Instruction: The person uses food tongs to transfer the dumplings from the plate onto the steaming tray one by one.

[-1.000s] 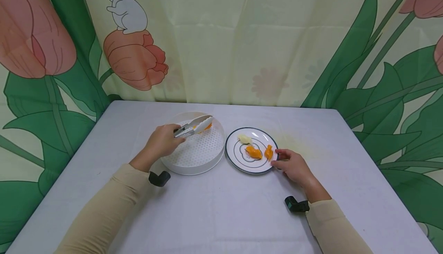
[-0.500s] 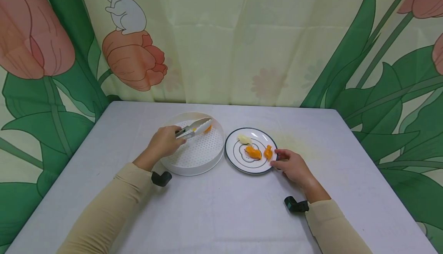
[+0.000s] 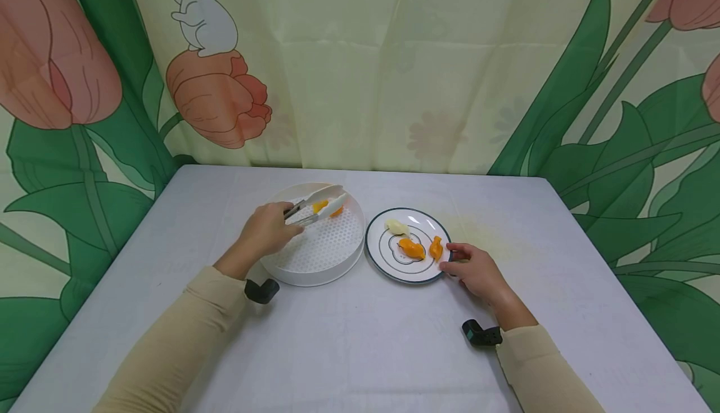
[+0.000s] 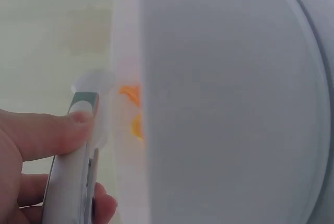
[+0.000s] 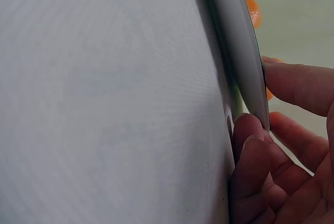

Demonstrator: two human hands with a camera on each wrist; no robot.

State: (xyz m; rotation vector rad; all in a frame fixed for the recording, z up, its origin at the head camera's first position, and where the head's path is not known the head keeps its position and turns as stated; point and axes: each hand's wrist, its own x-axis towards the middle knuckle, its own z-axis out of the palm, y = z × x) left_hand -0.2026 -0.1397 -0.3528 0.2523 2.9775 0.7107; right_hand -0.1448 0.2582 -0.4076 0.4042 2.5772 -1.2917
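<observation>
My left hand grips metal tongs with pale tips, the thumb on one arm in the left wrist view. The tongs' arms stand spread over a round white tray with a perforated floor. A yellow piece and an orange piece lie in it around the tips. At the right, my right hand pinches the rim of a white plate, thumb on top and fingers beneath in the right wrist view. On the plate are two shaped orange pieces and a pale yellow one.
A white cloth covers the table. Behind its far edge hangs a curtain printed with tulips and a white animal. The tray and the plate stand side by side, rims close together.
The tongs' arms have spread apart over the tray, and the yellow piece now shows between them. The left hand has barely shifted. The right hand and plate stay in place.
</observation>
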